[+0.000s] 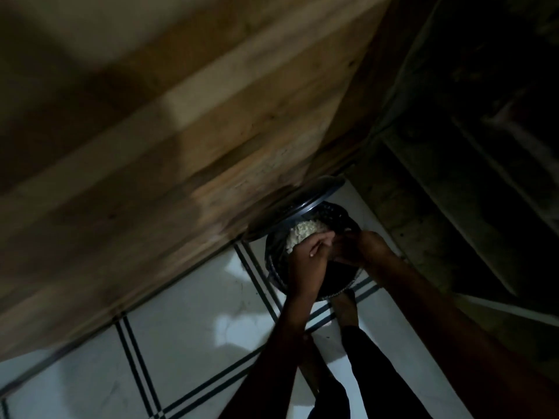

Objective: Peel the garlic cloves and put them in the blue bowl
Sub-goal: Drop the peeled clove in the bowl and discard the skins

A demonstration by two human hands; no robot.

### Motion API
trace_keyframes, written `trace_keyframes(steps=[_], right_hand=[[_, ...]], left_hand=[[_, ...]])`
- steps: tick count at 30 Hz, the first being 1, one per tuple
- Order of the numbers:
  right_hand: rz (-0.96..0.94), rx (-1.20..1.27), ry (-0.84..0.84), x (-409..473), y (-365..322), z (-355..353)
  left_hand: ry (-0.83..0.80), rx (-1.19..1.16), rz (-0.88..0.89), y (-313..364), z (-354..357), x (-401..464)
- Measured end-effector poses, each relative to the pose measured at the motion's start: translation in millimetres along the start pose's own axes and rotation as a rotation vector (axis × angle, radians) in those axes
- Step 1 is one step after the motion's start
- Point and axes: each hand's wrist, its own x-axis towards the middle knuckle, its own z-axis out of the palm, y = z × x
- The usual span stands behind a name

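view: dark, tilted, blurred; fine detail unreliable
container: dark round bin (273, 261) with a black liner, on the white tiled floor (187, 322), hard against the wooden cabinet front (151, 146); its lid (298, 204) is tipped up against the wood
contents: pale heap (305, 232) at the far side of the bin, looks like garlic skins; can't confirm
left hand: left hand (307, 263) over the bin mouth, fingers curled, fingertips at the edge of the pale heap; whether it pinches anything I can't tell
right hand: right hand (360, 247) just beside the left, over the same opening, fingers bent inward toward the left; too dark to tell its hold
hands together: touching or nearly so, both above the bin centre
garlic clove: none separable in this light; if one is there it's between the two sets of fingertips
blue bowl: not in view
key relation: pale heap lies directly ahead of and just beyond the fingertips, left hand nearer to it
long axis: can't resolve for any clove
judgement: likely shedding skins over the bin; bowl must be found out of frame first
feet: bare foot (344, 306) on the floor just short of the bin
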Motion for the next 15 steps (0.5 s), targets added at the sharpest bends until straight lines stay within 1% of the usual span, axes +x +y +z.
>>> trace_keyframes(steps=[2, 5, 8, 10, 15], right_hand=[[-0.088, 0.014, -0.017, -57.7, -9.7, -13.8], [-0.328, 0.015, 0.062, -156.2, -15.6, -32.7], [-0.549, -0.046, 0.085, -250.9, -18.7, -61.2], [-0.641, -0.09, 0.123, -305.1, -19.8, -85.8], [-0.834, -0.081, 0.266, -422.1, -11.3, -156.2]], left_hand=[[-0.014, 0.008, 0.022, 36.5, -5.8, -34.9], [-0.054, -0.001, 0.085, 103.0, -7.5, -94.0], [-0.095, -0.004, 0.183, 171.8, -1.6, -157.8], [-0.16, 0.025, 0.247, 210.5, 7.2, -198.1], [-0.304, 0.026, 0.432, 281.7, 46.3, -289.1]])
